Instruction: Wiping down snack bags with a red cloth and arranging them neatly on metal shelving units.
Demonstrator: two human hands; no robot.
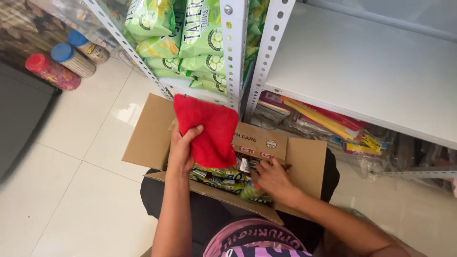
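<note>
Red cloth (pixel 209 131) in left hand (pixel 183 150); right hand (pixel 272 180) grasps packets (pixel 223 177) in box (pixel 152 138).

Open cardboard box (pixel 152 138) on floor (pixel 81 190) near shelving (pixel 362 71); packets (pixel 223 178) inside; jars (pixel 62 62) far left; bags (pixel 190 43) on shelf behind.

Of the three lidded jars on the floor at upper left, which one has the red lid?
The jar nearest the left edge, lying lowest of the three; its two neighbours have blue lids.
</note>
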